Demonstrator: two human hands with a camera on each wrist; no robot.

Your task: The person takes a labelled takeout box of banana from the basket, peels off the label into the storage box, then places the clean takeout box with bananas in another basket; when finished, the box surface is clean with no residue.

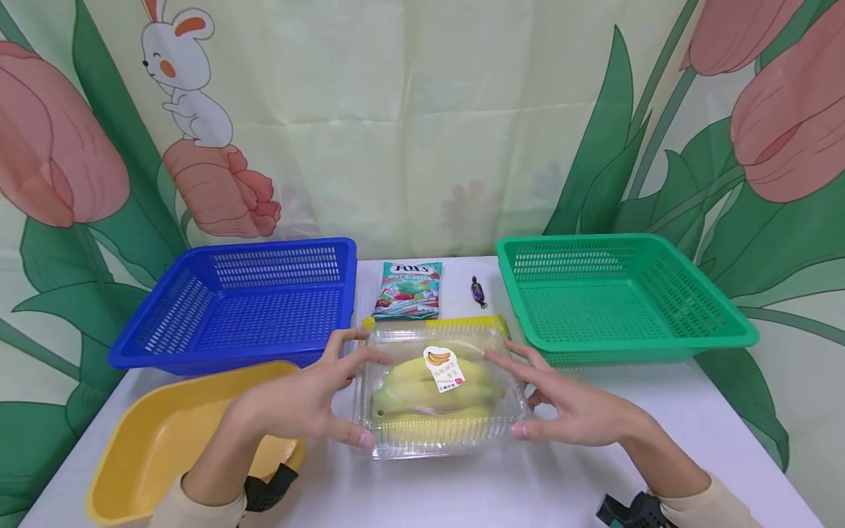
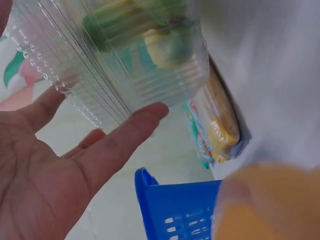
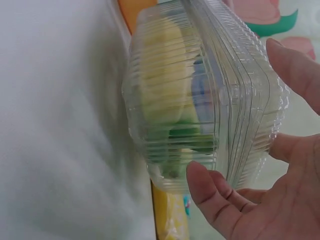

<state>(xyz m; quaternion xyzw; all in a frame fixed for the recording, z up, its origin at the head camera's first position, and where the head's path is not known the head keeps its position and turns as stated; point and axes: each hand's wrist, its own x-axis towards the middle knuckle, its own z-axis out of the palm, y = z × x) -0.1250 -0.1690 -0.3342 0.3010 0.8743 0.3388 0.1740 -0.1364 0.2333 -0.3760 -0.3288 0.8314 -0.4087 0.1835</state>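
A clear plastic clamshell box (image 1: pixel 429 440) holds yellow bananas (image 1: pixel 422 392) with green ends, and a white banana sticker (image 1: pixel 444 369) marks its lid. My left hand (image 1: pixel 306 392) grips the box's left side, thumb at the near corner and fingers along the side and lid edge. On the opposite side my right hand (image 1: pixel 568 403) holds it with spread, bent fingers, its thumb by the near right corner. In the right wrist view, a fingertip (image 3: pixel 197 175) lies against the ribbed wall. Behind the box, mostly hidden by it, lies a yellow package (image 1: pixel 469 323).
A blue basket (image 1: pixel 277 315) stands at back left, a green basket (image 1: pixel 627 308) at back right. A yellow basin (image 1: pixel 172 425) sits close by my left forearm. At the back lie a FOX'S candy bag (image 1: pixel 408 290) and a purple-wrapped candy (image 1: pixel 478 292). A printed curtain (image 1: pixel 396 147) hangs behind.
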